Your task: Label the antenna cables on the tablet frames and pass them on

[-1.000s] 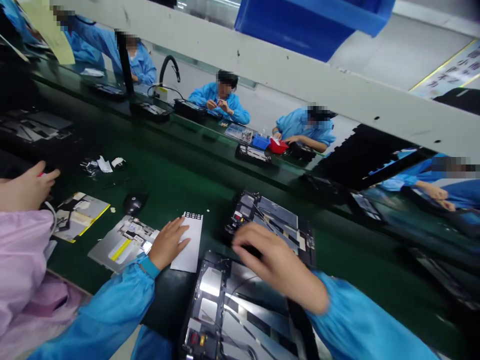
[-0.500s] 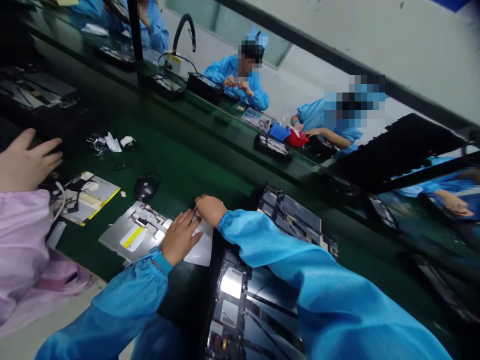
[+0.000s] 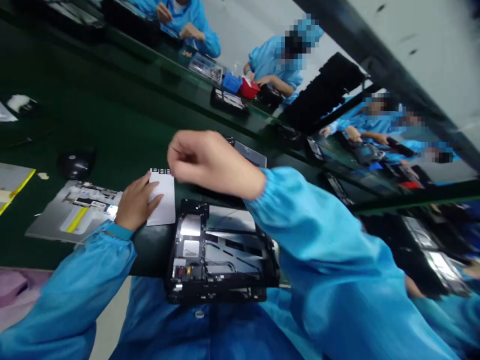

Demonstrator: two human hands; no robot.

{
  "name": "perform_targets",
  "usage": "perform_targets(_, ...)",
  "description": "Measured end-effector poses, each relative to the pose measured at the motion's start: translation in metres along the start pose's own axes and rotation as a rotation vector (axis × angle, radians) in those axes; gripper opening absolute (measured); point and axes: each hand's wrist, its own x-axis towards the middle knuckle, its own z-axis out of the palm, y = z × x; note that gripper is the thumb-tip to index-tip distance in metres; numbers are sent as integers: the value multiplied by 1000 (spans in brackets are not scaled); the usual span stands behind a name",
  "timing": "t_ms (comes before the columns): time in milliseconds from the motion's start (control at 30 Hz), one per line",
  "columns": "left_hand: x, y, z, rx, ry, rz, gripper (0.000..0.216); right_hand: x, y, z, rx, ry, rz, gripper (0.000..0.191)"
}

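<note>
My left hand point(image 3: 135, 204) lies with fingers spread on the left edge of a white sheet point(image 3: 165, 197), which has a row of small black strips along its top edge. My right hand point(image 3: 210, 162) is raised over the bench, right of the sheet, with thumb and fingers curled together. Whatever is between those fingers, if anything, is too small or blurred to make out. Below it sits an open black device housing point(image 3: 225, 250) with grey plates and dark cables, close to my body. Left of my left hand is a grey metal panel point(image 3: 52, 215) with a circuit board and yellow strip.
A black computer mouse point(image 3: 77, 164) stands behind the panel. Another panel with yellow edging point(image 3: 15, 185) lies far left. Part of a second device point(image 3: 253, 155) shows behind my right hand. Across the bench, co-workers in blue sit by a blue bin point(image 3: 231, 81) and red bin point(image 3: 249, 88).
My right hand has lifted off the sheet's top edge and come up to the right, fingers curled. My left hand stays on the sheet. The view has swung right.
</note>
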Motion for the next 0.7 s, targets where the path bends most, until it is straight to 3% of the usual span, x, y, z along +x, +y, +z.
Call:
perform_targets(67,-2,9,-13,-33,68,4,42,-70,-13,-5,183,118,6,11)
perform_targets(167,-22,38,-40,-105,211,4,33,-164,-16,22,404,167,144,14)
perform_targets(267,-58,82,-66,-178,287,66,18,-217,-9,63,490,222,301,9)
perform_targets(367,-93,124,-78,-209,232,246,19,-235,-8,91,479,307,280,7)
perform_targets(467,-113,152,-73,-193,104,425,22,-238,-12,102,331,391,163,17)
perform_targets(700,-116,166,-52,-147,99,586,14,-241,-19,114,76,431,103,23)
